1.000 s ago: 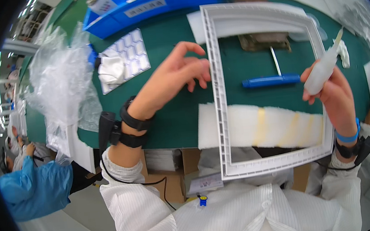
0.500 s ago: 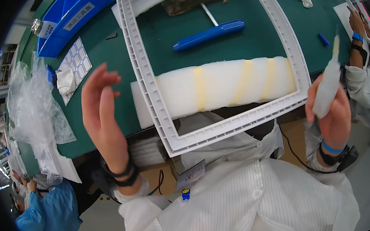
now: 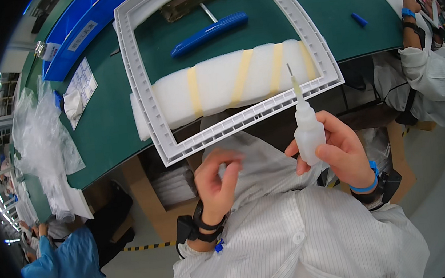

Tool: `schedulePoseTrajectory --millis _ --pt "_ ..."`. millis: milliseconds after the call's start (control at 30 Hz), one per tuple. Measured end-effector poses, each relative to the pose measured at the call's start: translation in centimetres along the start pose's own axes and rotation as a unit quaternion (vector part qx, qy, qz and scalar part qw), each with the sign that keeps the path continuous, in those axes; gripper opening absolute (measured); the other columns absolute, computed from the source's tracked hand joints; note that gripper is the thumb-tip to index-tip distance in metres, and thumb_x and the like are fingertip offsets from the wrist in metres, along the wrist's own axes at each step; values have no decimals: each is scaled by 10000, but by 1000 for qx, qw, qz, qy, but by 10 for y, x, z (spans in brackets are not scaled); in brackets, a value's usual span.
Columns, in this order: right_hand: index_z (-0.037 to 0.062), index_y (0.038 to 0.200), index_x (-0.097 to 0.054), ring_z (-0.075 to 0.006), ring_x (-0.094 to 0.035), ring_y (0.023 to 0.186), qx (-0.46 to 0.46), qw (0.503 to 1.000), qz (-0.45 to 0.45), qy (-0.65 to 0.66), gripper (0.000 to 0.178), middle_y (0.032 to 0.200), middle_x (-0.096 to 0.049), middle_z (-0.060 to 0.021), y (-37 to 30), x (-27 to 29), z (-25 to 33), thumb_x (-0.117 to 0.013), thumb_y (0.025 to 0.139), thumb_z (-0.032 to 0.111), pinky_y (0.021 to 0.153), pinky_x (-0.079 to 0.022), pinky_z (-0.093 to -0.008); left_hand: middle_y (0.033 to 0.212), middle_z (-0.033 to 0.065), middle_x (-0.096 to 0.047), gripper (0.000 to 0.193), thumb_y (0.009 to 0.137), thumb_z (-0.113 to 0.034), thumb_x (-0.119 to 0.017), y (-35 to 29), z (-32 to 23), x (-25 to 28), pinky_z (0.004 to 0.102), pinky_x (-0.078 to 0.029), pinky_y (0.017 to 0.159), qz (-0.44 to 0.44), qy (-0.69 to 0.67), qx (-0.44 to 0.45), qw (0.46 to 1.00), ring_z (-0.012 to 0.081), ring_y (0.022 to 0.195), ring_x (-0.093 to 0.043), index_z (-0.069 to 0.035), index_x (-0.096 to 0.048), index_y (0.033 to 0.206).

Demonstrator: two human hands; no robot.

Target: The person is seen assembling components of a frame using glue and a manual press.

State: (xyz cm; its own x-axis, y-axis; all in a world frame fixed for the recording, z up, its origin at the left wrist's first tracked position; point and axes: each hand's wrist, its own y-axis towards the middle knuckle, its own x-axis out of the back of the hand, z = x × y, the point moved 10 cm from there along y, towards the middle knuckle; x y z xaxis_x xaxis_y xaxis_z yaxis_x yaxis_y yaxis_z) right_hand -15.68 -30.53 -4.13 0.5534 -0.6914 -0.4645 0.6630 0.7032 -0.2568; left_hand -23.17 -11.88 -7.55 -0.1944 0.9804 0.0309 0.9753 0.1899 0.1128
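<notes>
In my right hand (image 3: 344, 148) is a small translucent white squeeze bottle (image 3: 309, 133) with a thin needle tip pointing up, its fingers and thumb closed around the body. My left hand (image 3: 216, 182) hovers in front of my coat, fingers loosely bent and a little blurred, the thumb apart from them; nothing shows in it. Just beyond both hands lies a white rectangular plastic frame (image 3: 255, 117) with a ribbed rim, tilted on the bench and reaching past its near edge. A white foam block (image 3: 217, 83) wrapped with yellowish tape strips sits under the frame's near side.
A blue T-handled tool (image 3: 210, 34) and a brown block (image 3: 193, 1) show through the frame. On the green bench are a blue bin (image 3: 71, 43), a label sheet (image 3: 85, 80), clear plastic bags (image 3: 47, 150) and a blue cap (image 3: 359, 19). Co-workers sit at both sides.
My right hand has brought the bottle inward from the far right, in front of the frame's near edge. The left hand has come down and inward from beside the frame. My view has shifted.
</notes>
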Motion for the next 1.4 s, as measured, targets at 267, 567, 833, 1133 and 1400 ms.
schedulePoseTrajectory --millis 267,567,833,1133,1400 --pt "-33 1279 -453 -116 -663 751 0 983 -77 -167 441 905 -710 -122 -17 -1 6 -637 892 72 685 -516 -251 1019 106 -662 315 946 -194 -552 20 20 -32 307 -449 824 12 -223 100 970 168 905 -591 14 -600 1177" --pt "-25 1255 -508 -118 -667 674 50 933 -89 -346 493 764 -708 -96 -26 7 18 -684 810 96 631 -479 -235 1102 129 -649 423 971 -252 -514 30 21 -19 313 -472 856 20 -259 51 964 185 990 -608 32 -521 1285" --pt "-38 1223 -545 -134 -664 644 86 908 -62 -406 495 733 -698 -119 -25 3 28 -688 766 90 611 -476 -229 1143 145 -627 401 960 -203 -548 36 13 -14 332 -476 872 7 -261 6 965 187 972 -595 53 -531 1268" --pt "-51 1223 -559 -149 -693 658 101 884 -25 -456 511 762 -710 -128 -23 -6 50 -682 748 92 611 -492 -226 1051 137 -632 426 928 -289 -549 31 13 -6 324 -463 814 -40 -195 4 980 201 922 -604 51 -585 1182" --pt "-34 1165 -625 -134 -664 561 99 845 -27 -525 506 747 -704 -106 -16 -19 74 -698 688 117 524 -467 -213 987 169 -636 483 912 -387 -530 26 21 1 352 -481 757 -84 -157 8 984 243 861 -629 49 -613 1103"
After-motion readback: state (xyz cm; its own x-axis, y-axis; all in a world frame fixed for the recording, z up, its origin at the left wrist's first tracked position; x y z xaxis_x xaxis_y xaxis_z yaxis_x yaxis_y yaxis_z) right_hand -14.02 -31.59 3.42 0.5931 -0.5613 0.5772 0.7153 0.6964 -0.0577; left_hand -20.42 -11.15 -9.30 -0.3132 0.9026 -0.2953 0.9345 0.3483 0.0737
